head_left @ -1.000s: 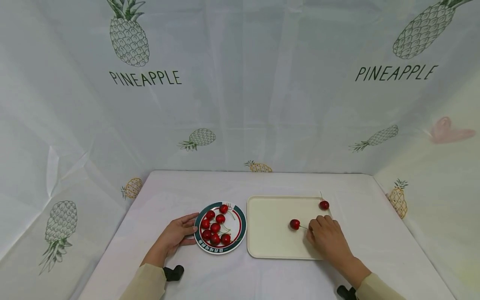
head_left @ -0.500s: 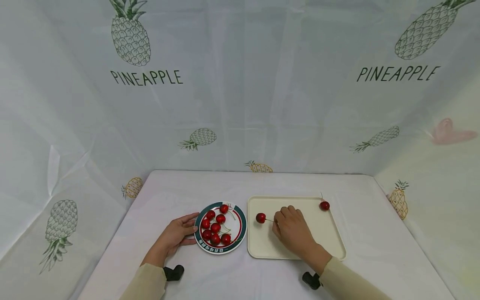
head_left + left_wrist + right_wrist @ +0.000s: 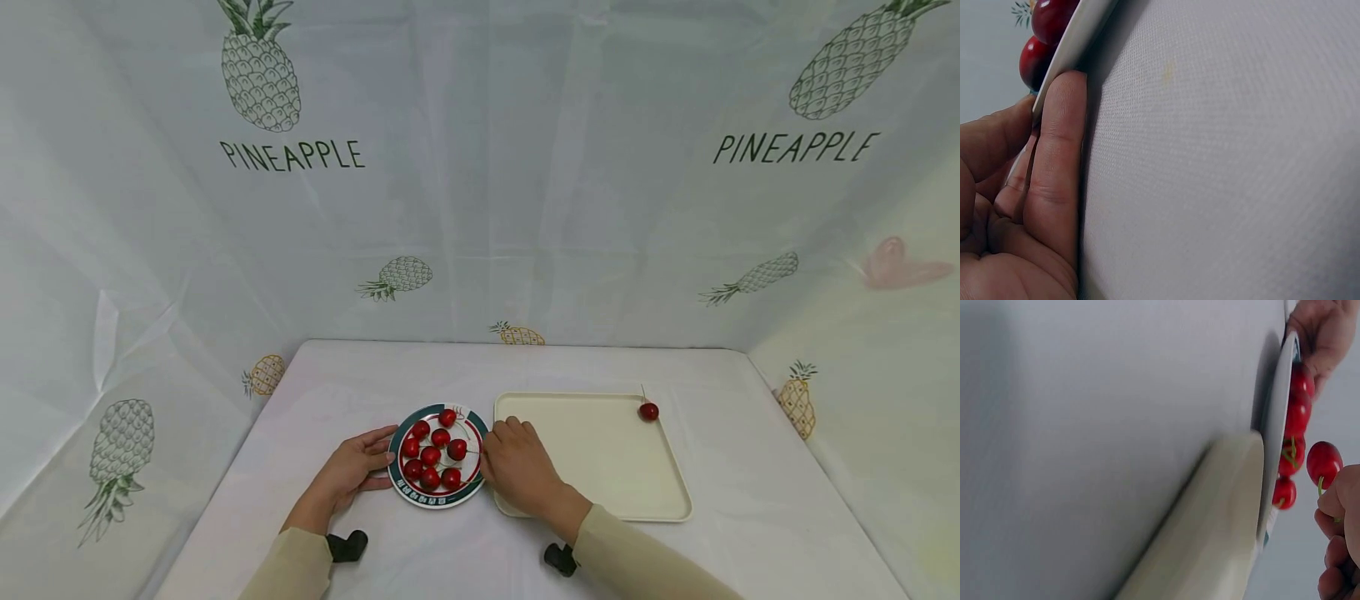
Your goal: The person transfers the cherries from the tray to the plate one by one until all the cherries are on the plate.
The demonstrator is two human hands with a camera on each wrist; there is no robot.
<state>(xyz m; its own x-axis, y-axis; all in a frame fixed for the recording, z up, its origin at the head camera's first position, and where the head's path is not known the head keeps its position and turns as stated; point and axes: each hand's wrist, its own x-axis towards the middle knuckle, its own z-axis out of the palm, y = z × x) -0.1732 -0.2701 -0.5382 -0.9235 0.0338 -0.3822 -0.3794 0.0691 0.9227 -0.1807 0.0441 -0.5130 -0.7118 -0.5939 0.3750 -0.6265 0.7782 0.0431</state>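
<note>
My left hand grips the left rim of a round plate with a green-and-white border. In the left wrist view the thumb lies on the upper side of the plate and a finger is under it. Several red cherries lie on the plate. My right hand is at the plate's right edge and pinches one cherry by its stem. In the right wrist view that cherry hangs above the plate, apart from the others.
Right of the plate is a cream rectangular tray, partly under my right forearm. Another cherry sits at its far right corner, stem up. A white cloth covers the table. Pineapple-print curtains hang behind and at the sides.
My right hand has moved left from the tray's right side to the plate, carrying the cherry by its stem. My left hand and the plate have stayed in place.
</note>
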